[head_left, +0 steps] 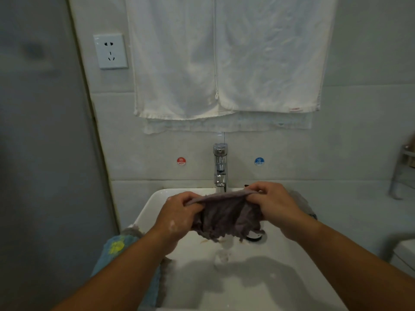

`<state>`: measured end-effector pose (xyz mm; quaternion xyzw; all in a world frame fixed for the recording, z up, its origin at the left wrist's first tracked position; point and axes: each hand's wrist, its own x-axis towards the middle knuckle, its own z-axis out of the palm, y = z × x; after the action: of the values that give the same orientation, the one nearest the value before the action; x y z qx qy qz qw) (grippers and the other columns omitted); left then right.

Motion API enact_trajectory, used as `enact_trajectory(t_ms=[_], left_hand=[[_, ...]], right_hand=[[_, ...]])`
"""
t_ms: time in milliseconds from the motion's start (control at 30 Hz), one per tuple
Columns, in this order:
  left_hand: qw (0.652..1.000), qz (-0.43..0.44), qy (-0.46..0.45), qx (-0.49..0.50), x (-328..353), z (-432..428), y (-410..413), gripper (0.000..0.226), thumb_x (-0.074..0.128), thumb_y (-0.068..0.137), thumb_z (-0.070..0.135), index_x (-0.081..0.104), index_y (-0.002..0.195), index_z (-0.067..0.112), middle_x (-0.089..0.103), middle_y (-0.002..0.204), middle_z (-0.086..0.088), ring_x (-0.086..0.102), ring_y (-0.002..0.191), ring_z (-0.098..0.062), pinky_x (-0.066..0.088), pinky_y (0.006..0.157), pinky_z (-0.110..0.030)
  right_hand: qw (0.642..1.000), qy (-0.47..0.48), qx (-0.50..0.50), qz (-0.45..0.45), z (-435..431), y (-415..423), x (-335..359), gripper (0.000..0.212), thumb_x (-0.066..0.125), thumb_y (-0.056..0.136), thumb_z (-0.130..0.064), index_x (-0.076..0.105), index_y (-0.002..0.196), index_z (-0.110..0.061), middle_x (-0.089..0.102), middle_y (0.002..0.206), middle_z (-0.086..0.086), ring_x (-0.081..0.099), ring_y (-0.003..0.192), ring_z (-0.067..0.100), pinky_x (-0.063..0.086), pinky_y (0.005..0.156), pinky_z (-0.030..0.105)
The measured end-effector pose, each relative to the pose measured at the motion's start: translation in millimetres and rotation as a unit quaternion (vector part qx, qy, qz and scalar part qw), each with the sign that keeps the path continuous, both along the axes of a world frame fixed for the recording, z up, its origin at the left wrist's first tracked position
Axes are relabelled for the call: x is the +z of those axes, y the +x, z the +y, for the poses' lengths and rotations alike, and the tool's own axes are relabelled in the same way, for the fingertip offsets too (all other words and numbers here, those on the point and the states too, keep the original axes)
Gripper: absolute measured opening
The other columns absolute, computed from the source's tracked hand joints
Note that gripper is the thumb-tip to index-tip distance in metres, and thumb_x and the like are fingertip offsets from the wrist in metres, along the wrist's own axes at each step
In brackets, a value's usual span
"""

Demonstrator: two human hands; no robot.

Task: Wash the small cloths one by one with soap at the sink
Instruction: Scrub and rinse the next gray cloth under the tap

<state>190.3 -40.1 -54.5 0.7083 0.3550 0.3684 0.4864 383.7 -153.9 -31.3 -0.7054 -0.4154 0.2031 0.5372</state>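
A small grey-purple cloth (226, 214) hangs wet over the white sink (152, 205), stretched between both hands just below the chrome tap (220, 167). My left hand (179, 214) grips its left edge, with soap suds on the back of the hand. My right hand (276, 205) pinches its right edge. Water drips from the cloth toward the drain (254, 237). A blue cloth with a yellow patch (119, 245) lies over the sink's left rim, under my left forearm. A grey cloth (303, 203) sits behind my right hand on the right rim.
White towels (224, 63) hang on the wall above the tap. A wall socket (110, 51) is at upper left. Hot (181, 161) and cold (259, 161) stickers flank the tap. A metal rack (402, 171) stands at the right edge of the counter.
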Motion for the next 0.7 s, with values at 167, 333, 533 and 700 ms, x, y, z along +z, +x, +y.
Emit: enact_trajectory(t_ms=[167,333,533,700], left_hand=[[0.999,0.010,-0.033,-0.035,6.6,6.1,-10.3,0.021,0.061,0.098,0.011,0.078,0.087,0.019,0.072,0.075,0.000,0.067,0.078,-0.023,0.055,0.062,-0.030],[1.000,-0.002,-0.009,-0.007,9.0,6.3,-13.9,0.023,0.060,0.099,0.010,0.078,0.088,0.018,0.074,0.078,0.000,0.068,0.082,-0.024,0.055,0.065,-0.033],[0.992,-0.071,-0.011,0.106,-2.6,4.7,0.8,0.025,0.063,0.095,0.011,0.074,0.077,0.024,0.073,0.082,-0.003,0.069,0.088,-0.030,0.057,0.079,-0.048],[0.973,-0.143,-0.057,0.175,-7.1,-10.1,21.9,0.019,0.056,0.099,0.017,0.069,0.088,0.025,0.071,0.094,-0.006,0.067,0.092,-0.028,0.059,0.084,-0.047]], right_hand=[[0.993,-0.062,0.001,-0.102,-11.1,6.6,4.7,0.017,0.064,0.097,-0.024,0.075,0.085,-0.022,0.072,0.080,0.001,0.065,0.075,0.017,0.051,0.061,0.027],[0.995,-0.059,0.045,-0.067,-14.8,9.1,6.3,0.015,0.065,0.096,-0.018,0.073,0.084,-0.017,0.068,0.078,0.004,0.061,0.075,0.018,0.052,0.071,0.034],[0.999,0.002,-0.022,0.040,-2.1,6.5,-9.2,0.012,0.068,0.093,-0.016,0.074,0.083,-0.015,0.073,0.083,0.010,0.068,0.082,0.027,0.058,0.081,0.047],[0.974,0.111,-0.108,0.164,14.5,-18.2,-24.8,0.011,0.063,0.097,-0.020,0.067,0.088,-0.016,0.071,0.085,0.006,0.067,0.082,0.026,0.054,0.066,0.035]])
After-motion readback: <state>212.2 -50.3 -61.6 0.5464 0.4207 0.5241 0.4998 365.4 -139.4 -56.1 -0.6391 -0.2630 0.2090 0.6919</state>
